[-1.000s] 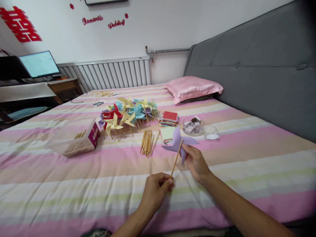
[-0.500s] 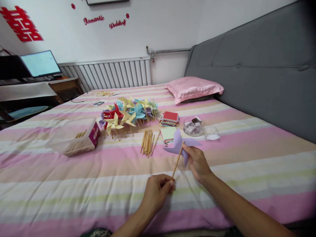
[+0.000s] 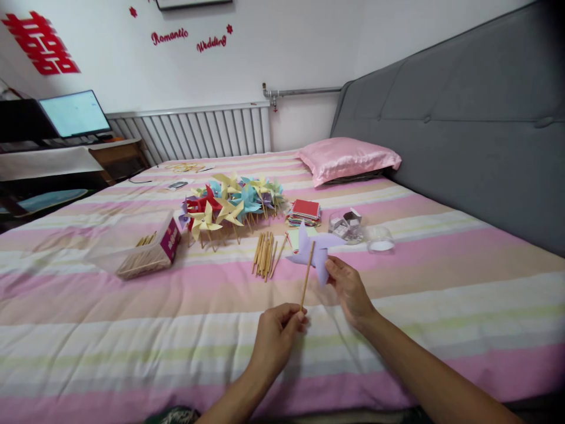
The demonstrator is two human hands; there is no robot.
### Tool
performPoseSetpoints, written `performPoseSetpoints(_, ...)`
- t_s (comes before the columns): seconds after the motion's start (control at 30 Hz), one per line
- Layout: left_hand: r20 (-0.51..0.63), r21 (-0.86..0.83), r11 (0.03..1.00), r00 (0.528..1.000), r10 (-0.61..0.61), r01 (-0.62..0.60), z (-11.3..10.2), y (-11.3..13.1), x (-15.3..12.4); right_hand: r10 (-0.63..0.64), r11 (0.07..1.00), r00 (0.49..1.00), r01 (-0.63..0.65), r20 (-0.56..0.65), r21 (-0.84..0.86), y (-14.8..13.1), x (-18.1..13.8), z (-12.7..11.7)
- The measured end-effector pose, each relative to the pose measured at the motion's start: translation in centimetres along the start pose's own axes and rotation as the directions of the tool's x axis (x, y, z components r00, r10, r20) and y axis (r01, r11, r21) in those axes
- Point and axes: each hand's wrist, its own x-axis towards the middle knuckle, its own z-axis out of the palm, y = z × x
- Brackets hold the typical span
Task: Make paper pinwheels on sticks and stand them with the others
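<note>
A lavender paper pinwheel [image 3: 313,250] on a thin wooden stick [image 3: 306,281] is held up over the bed. My left hand [image 3: 279,335] pinches the lower end of the stick between thumb and fingers. At the pinwheel's lower right blade, my right hand [image 3: 348,285] has its thumb and fingertips closed on the paper's edge. Just left of the pinwheel lies a bundle of loose sticks [image 3: 263,254]. Behind it, a pale green paper sheet [image 3: 296,240] is partly hidden by the blades.
Finished pinwheels [image 3: 229,206] in several colours stand clustered at mid-bed. A clear plastic box [image 3: 128,241] of sticks lies to their right front side's left. Stacked coloured paper squares [image 3: 305,209], a round tub [image 3: 345,227], a clear lid [image 3: 379,240] and a pink pillow [image 3: 348,158] are further right.
The pinwheel has tilted and shifted slightly left, its blades turned. My right hand's fingertips have moved from near the stick's top to a blade's edge. My left hand still grips the stick.
</note>
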Motion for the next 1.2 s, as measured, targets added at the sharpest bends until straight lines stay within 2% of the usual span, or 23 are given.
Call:
performPoseSetpoints(0.17, -0.049, -0.036, 0.999, 0.999, 0.001, -0.003, -0.4, 0.5, 0.1, 0.074, 0.991, 0.981, -0.052, 0.179, -0.126, -0.3, -0.7, 0.8)
performPoseSetpoints(0.27, -0.037, -0.047, 0.999, 0.999, 0.012, -0.014, -0.5, 0.3, 0.1, 0.121, 0.987, 0.935, -0.078, 0.334, -0.141, 0.0, -1.3, 1.2)
performPoseSetpoints(0.33, -0.021, -0.045, 0.999, 0.999, 0.025, -0.026, -0.5, 0.2, 0.1, 0.142, 0.981, 0.908, -0.077, 0.393, -0.177, 0.4, -1.6, 1.4)
performPoseSetpoints(0.63, 0.034, -0.038, 0.999, 0.999, 0.036, -0.034, -0.3, 0.0, 0.2, 0.073, 0.961, 0.923, 0.036, 0.377, -0.276, 0.9, -1.9, 1.8)
performPoseSetpoints(0.8, -0.040, -0.021, 0.998, 0.998, 0.053, -0.054, -0.3, -0.1, 0.1, 0.043, 0.947, 0.932, 0.077, 0.361, -0.312, 0.7, -1.9, 1.8)
performPoseSetpoints(0.97, -0.141, 0.069, 0.993, 0.985, 0.102, -0.093, -0.6, 0.0, 0.1, 0.036, 0.934, 0.934, 0.094, 0.355, -0.343, 0.6, -2.0, 1.8)
performPoseSetpoints(1.2, -0.168, 0.093, 0.992, 0.981, 0.100, -0.086, -0.6, 0.2, 0.0, 0.034, 0.938, 0.938, 0.090, 0.346, -0.335, 0.8, -2.2, 2.1)
